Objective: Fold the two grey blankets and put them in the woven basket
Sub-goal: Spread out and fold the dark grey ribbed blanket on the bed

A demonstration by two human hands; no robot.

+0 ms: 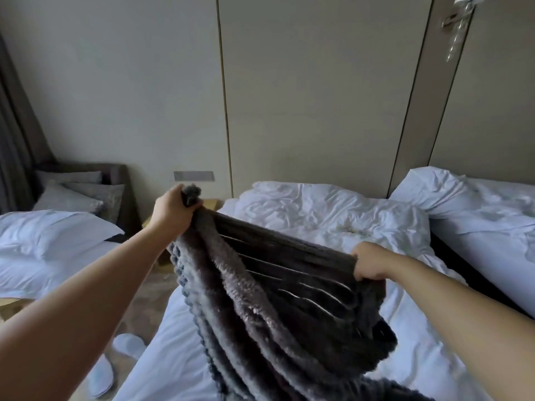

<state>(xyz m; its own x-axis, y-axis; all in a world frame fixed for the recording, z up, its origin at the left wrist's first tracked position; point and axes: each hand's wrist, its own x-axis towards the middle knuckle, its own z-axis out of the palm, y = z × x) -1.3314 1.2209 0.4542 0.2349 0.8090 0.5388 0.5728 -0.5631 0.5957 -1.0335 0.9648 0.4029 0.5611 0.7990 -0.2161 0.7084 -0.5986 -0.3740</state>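
Grey ribbed fleece blanket point(275, 299) is up in the air over the middle bed point(405, 328), stretched between both our hands. Left hand point(170, 211) is raised on the far-left side, fingers point(189, 205) clenched round a bunched corner, with a tuft of pile sticking out above the fist. Right hand point(369, 263) sits lower and to the right, fingers curled tight on the opposite edge. Bulk of the fabric sags between them and trails down toward the near edge of view, where it drapes onto the bed.

Progress, as we judge it: early. We have one blanket gripped and spread, no clean fold line visible yet, so this looks like the shake-out or the first fold being set up. A second grey blanket can't be picked out separately; the heap at the near bottom may just be the same one. Woven basket is not in view, so nothing confirmed stowed. Left to do: finish folding this one, fold the other, find the basket, load both.

Writing and brands: none readable. Wall plate point(194, 176) behind the left hand is blank at this sharpness, and the white slippers point(115, 360) on the floor near left show no logo.
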